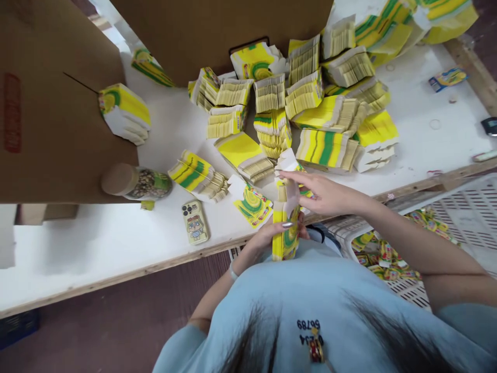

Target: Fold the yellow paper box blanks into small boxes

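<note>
Left hand: clamped on a yellow-and-green bundle of flat cartons, thumb on the near face, other fingers curled round the far side. Bundle is upright in front of the blue shirt, at the table edge. Right hand: fingers spread, one reaching across the bundle's pale upper flaps, thumb set apart; cannot tell whether they pinch it.

Loose flat cartons lie just beside the bundle, on the white table. Beyond, many folded carton stacks crowd together, pale flap ends fanned.

Containers: clear jar on its side, tan lid to the left, small brown and pale pieces visible through its wall. To the right, below table level, a white slotted basket; many small bright yellow, green and red packets heaped near its slotted wall. Two big cardboard boxes stand at the back and left; insides hidden. Phone lies near the jar.
</note>
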Motion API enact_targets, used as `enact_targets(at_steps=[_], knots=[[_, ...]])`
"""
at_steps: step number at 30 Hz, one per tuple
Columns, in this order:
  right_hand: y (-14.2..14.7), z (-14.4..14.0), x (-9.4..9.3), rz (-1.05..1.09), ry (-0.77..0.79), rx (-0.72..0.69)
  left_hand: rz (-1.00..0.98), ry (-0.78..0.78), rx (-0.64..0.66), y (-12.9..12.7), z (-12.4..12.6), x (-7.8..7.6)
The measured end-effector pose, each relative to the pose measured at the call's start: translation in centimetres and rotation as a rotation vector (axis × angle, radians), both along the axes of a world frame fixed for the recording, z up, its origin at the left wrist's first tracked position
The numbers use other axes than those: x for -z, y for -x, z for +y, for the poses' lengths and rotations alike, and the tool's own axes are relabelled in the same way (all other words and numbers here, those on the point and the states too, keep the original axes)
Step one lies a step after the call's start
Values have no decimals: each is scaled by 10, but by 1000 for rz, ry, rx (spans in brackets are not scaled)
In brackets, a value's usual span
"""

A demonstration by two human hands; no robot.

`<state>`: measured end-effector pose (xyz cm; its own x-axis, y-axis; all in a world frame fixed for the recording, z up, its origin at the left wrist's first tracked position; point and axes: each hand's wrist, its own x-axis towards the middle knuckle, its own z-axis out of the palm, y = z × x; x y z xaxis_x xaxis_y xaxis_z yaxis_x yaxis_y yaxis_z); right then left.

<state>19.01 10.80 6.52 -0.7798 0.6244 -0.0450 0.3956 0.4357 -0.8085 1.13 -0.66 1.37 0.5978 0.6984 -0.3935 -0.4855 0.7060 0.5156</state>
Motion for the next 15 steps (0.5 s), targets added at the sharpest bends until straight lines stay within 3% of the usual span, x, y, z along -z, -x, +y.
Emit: enact_targets(at_steps=[5,11,15], knots=[[-9,-21,2,12,-149,103,-53,64,-43,-1,-7,12],[-11,-41,6,113,-331,395,-64,97,-148,-6,-8,13],[-16,-40,9,124,-344,317,11,95,-126,-8,-5,5]])
